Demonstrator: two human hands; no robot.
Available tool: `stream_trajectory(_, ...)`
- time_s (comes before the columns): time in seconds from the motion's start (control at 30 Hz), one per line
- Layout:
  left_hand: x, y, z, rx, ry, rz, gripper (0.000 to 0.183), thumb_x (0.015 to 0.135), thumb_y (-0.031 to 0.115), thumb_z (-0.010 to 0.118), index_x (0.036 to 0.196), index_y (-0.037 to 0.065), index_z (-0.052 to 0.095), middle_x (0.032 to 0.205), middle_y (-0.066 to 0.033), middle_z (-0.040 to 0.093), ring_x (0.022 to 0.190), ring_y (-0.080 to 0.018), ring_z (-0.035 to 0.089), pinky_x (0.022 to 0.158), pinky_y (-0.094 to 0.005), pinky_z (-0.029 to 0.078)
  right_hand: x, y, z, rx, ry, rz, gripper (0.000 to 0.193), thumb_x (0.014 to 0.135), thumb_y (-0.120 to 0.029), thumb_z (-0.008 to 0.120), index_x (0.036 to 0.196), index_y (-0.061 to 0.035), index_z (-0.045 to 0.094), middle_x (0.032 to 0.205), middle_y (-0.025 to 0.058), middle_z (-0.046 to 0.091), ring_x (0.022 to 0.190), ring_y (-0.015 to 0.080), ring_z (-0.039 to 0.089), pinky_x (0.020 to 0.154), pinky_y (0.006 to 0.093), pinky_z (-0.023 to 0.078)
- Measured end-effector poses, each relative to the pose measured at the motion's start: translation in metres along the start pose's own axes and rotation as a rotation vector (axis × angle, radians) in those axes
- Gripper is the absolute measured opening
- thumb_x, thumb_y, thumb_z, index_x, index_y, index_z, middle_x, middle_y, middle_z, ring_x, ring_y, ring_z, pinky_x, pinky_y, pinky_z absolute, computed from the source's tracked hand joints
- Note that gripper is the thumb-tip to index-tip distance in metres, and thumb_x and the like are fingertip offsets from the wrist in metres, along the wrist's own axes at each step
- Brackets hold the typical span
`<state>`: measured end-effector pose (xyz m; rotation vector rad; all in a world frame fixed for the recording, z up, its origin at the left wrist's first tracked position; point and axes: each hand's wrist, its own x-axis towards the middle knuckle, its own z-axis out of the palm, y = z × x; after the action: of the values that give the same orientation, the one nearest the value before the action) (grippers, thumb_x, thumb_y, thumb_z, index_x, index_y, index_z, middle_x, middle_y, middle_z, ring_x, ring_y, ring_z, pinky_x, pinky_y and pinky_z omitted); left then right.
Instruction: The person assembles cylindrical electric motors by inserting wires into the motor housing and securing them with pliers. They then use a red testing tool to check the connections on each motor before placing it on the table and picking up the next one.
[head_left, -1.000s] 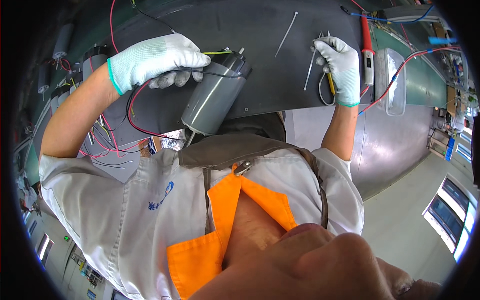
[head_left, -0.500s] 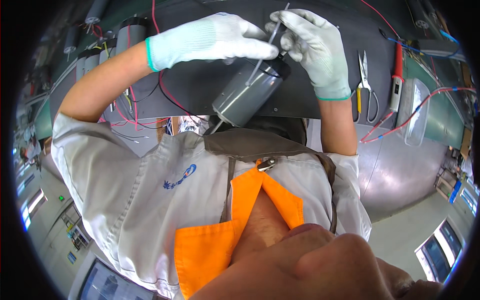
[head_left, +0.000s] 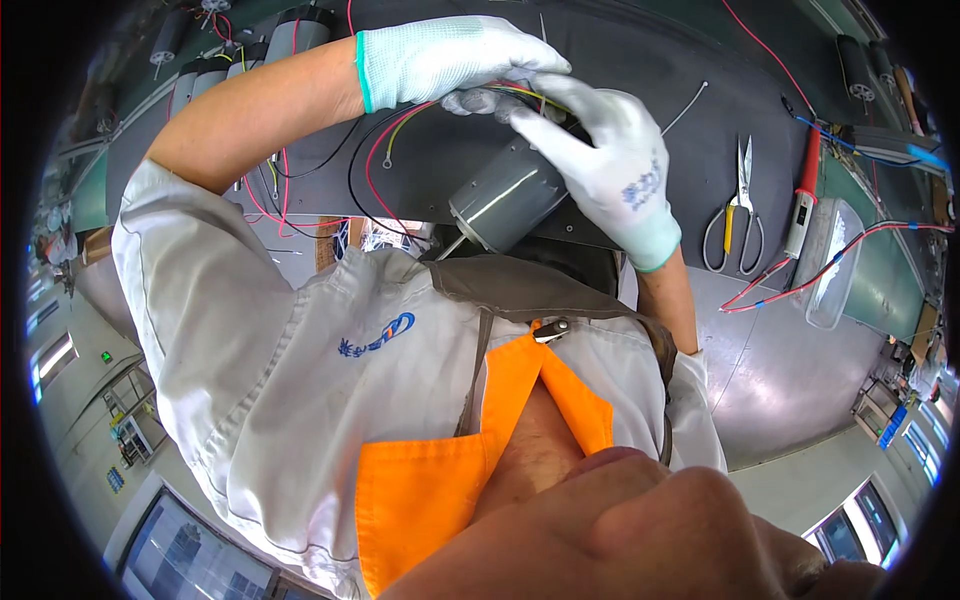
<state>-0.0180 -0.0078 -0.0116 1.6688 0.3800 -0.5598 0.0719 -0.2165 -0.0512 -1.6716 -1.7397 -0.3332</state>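
My left hand [head_left: 455, 62], in a white glove with a teal cuff, is closed around a bundle of red, black and yellow-green wires [head_left: 400, 125]. The yellow-green wire ends in a ring terminal [head_left: 387, 163]. From the other side, my right hand [head_left: 610, 160], gloved the same way, closes its thumb and fingers on the wires against the left fingers. Below both hands a grey cylindrical motor [head_left: 510, 195] lies tilted, its shaft toward me. A thin pale strip like a cable tie [head_left: 688, 107] sticks out beyond my right hand; whether that hand holds it is hidden.
To the right are scissors [head_left: 739, 210], a red-handled tool with a white end [head_left: 803, 195] on a cable, and a clear plastic tray [head_left: 832, 262]. More grey motors [head_left: 297, 32] with loose wires stand at the far left of the dark tabletop [head_left: 640, 60].
The strip that both hands held over the motor is no longer between them. My left hand has moved up and right onto the wires, and my right hand has come down over the motor.
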Motion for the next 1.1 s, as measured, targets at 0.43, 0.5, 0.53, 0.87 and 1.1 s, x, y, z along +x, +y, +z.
stream_trajectory(0.43, -0.009, 0.025, 0.002, 0.361, 0.07, -0.087, 0.06, 0.102, 0.058, 0.049, 0.117, 0.004, 0.07, 0.067, -0.0055, 0.062, 0.043, -0.0065, 0.049, 0.038, -0.0233, 0.037, -0.018, -0.023, -0.046, 1.075, 0.32, 0.864, 0.018, 0.095, 0.002, 0.067, 0.112, 0.0091, 0.069, 0.104, 0.0177, 0.073, 0.081, 0.0183, 0.072, 0.069, 0.0258, 0.058)
stream_trajectory(0.5, -0.003, 0.019, -0.006, 0.581, 0.116, -0.155, 0.063, 0.102, 0.059, 0.049, 0.114, 0.001, 0.069, 0.069, -0.0101, 0.065, 0.041, -0.0096, 0.052, 0.036, -0.026, 0.04, -0.026, -0.028, -0.054, 1.4, 0.344, 0.873, 0.02, 0.098, -0.001, 0.064, 0.114, 0.0099, 0.066, 0.106, 0.0206, 0.073, 0.084, 0.0211, 0.073, 0.068, 0.0277, 0.061)
stream_trajectory(0.53, -0.002, 0.021, -0.009, 0.607, 0.101, -0.198, 0.065, 0.1, 0.057, 0.049, 0.102, -0.005, 0.068, 0.067, -0.0149, 0.066, 0.04, -0.0133, 0.055, 0.034, -0.0294, 0.041, -0.03, -0.029, -0.053, 1.502, 0.347, 0.885, 0.02, 0.099, -0.003, 0.063, 0.114, 0.0102, 0.065, 0.107, 0.0219, 0.072, 0.085, 0.0226, 0.074, 0.068, 0.0287, 0.062)
stream_trajectory(0.87, -0.006, 0.02, -0.003, 0.177, -0.127, -0.476, 0.057, 0.1, 0.051, 0.051, 0.097, -0.003, 0.068, 0.065, -0.0148, 0.067, 0.036, -0.0115, 0.049, 0.033, -0.0268, 0.036, -0.058, -0.029, 0.037, 0.044, 0.228, 0.281, 0.03, 0.084, -0.007, 0.075, 0.112, -0.0138, 0.072, 0.112, 0.0072, 0.073, 0.078, 0.0245, 0.069, 0.069, 0.036, 0.056)
stream_trajectory(1.1, 0.009, -0.027, 0.031, -0.051, 0.281, -0.209, 0.036, 0.099, 0.037, 0.061, 0.104, 0.002, 0.069, 0.077, -0.0039, 0.066, 0.053, -0.0082, 0.054, 0.043, -0.0224, 0.042, -0.067, -0.021, 0.051, -0.03, 0.21, 0.305, 0.029, 0.085, -0.01, 0.075, 0.114, -0.0118, 0.072, 0.112, 0.0072, 0.073, 0.081, 0.0258, 0.07, 0.07, 0.0366, 0.057)
